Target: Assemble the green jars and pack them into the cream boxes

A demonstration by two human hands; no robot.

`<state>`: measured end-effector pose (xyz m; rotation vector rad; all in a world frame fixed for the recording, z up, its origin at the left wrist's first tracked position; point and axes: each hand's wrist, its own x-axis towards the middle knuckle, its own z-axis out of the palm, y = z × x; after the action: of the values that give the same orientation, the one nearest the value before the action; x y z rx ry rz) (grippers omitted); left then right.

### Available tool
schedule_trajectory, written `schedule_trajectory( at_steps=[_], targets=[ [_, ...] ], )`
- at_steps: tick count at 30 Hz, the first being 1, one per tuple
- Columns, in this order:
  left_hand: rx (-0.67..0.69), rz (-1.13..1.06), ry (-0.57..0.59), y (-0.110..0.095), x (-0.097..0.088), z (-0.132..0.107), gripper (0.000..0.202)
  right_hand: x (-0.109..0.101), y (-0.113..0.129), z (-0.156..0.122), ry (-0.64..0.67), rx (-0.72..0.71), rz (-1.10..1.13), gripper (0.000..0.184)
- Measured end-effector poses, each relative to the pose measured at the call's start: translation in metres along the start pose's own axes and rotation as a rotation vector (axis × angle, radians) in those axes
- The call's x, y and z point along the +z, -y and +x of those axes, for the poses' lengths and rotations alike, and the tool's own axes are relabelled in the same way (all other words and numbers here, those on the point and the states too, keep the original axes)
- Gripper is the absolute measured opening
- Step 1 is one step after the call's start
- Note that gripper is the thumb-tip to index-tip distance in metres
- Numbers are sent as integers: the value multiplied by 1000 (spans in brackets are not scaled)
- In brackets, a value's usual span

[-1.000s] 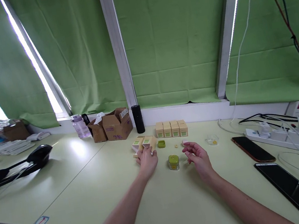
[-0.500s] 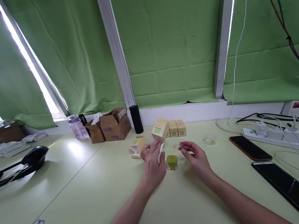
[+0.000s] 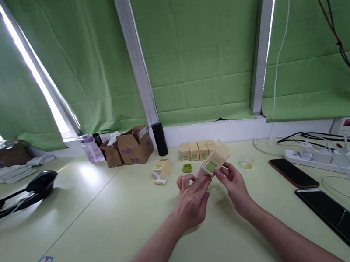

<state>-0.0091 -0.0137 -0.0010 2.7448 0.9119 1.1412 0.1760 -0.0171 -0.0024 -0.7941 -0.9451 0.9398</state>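
A small cream cardboard box [image 3: 215, 160] with a green window is held tilted in the air, its flaps standing up at the upper right. My right hand [image 3: 236, 187] pinches its lower right side between thumb and fingers. At its lower left end, the fingers of my left hand [image 3: 191, 203] are closed against the box and a pale flap. A small green square lid [image 3: 187, 168] rests on the table behind my left hand. No clear jar shows; my hands and the box hide part of the table. Farther left lies another opened cream box [image 3: 162, 171].
Several matching small boxes [image 3: 194, 151] stand in a row near the wall. A small clear dish [image 3: 246, 163] sits right of my hands. Phones [image 3: 293, 173], a power strip [image 3: 327, 160] and cables fill the right side. Brown cartons [image 3: 135, 146] and a black cylinder [image 3: 160, 139] stand at the back.
The held box has moved right and toward me, and my right hand now grips it too. The green-lidded jar is gone from between my hands; a green lid shows farther back.
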Motion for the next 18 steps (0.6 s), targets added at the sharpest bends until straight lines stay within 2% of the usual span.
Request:
schedule_trajectory(
  at_steps=[3, 6, 8, 10, 12, 14, 18],
  targets=[
    [23, 44, -97, 1, -2, -1, 30, 0, 1, -3, 22, -49, -24, 56],
    [73, 55, -297, 3, -5, 0, 14, -2, -3, -6, 46, -137, -89, 51],
    [87, 56, -420, 4, -6, 2, 11, -3, -6, -8, 62, -194, -171, 47],
    [53, 63, -493, 5, -5, 4, 21, -5, -8, -11, 72, -253, -281, 44],
    [12, 68, -509, 7, -4, 5, 38, -6, -7, -14, 109, -355, -404, 44],
    [10, 67, -489, 10, -3, 6, 53, -6, -5, -16, 191, -532, -508, 49],
    [67, 74, -466, 12, -2, 5, 57, -5, 1, -17, 339, -847, -664, 62]
  ],
)
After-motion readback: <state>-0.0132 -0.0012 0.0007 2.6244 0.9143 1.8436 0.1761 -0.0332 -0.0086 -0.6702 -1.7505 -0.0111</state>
